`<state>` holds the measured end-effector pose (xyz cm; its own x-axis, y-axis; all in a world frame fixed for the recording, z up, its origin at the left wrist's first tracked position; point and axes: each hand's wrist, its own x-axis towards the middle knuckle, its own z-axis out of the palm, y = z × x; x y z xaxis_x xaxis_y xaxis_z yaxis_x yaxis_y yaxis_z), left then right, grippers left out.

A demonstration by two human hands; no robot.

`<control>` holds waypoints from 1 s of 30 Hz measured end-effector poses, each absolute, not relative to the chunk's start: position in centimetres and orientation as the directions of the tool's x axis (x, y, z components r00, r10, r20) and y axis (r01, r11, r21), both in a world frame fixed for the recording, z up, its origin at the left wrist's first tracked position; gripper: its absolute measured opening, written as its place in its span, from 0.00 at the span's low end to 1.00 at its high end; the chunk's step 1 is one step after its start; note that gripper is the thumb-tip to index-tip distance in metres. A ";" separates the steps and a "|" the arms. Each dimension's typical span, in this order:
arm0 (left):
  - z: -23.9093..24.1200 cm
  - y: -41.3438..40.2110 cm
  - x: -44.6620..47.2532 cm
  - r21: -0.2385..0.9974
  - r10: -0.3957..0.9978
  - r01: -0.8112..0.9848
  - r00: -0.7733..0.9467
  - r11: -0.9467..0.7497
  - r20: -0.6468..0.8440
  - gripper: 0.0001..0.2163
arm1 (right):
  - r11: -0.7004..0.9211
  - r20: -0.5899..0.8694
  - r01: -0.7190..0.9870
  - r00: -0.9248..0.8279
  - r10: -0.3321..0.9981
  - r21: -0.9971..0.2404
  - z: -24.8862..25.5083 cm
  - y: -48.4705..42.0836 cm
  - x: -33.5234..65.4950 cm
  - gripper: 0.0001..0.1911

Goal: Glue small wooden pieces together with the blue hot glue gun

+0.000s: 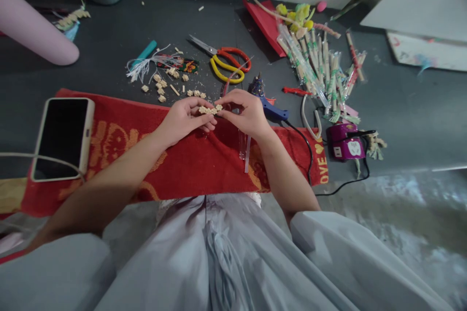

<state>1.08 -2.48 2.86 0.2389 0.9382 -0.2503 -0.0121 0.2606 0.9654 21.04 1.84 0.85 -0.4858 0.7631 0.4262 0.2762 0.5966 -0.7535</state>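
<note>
Between my two hands is a short row of joined cream-coloured knobbly pieces [208, 110]. My left hand [189, 115] grips its left part between thumb and fingers. At the row's right end, the thumb and forefinger of my right hand [243, 111] pinch it. Just beyond my fingers lies another small cluster of the same cream pieces [196, 93]. More loose pieces [160, 88] are scattered to the upper left. A blue glue gun [273, 109] lies close to my right hand, its dark nozzle end pointing away from me.
A red towel [204, 165] covers the front edge of the dark table [168, 14]. Scissors [222, 60] with red and yellow handles lie beyond my hands. A phone [62, 138] is at left. Wrapped bundled sticks [321, 65] and a purple box with a cable [345, 141] lie right.
</note>
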 end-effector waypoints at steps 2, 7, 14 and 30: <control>2.9 -2.5 1.2 0.961 0.936 -0.037 0.239 0.273 -0.257 0.11 | 0.598 0.425 0.277 -0.491 0.761 -0.752 0.8 1.9 21.1 0.10; 3.2 -2.5 1.3 0.953 0.932 -0.042 0.228 0.300 -0.283 0.11 | 0.598 0.424 0.291 -0.485 0.765 -0.747 0.9 1.9 21.0 0.09; 3.5 -2.5 1.4 0.962 0.941 -0.024 0.214 0.273 -0.262 0.11 | 0.590 0.413 0.321 -0.475 0.777 -0.741 1.0 1.7 21.0 0.09; 2.8 -2.5 1.0 0.968 0.940 -0.007 0.241 0.250 -0.240 0.16 | 0.585 0.413 0.321 -0.467 0.782 -0.745 1.0 1.6 20.8 0.08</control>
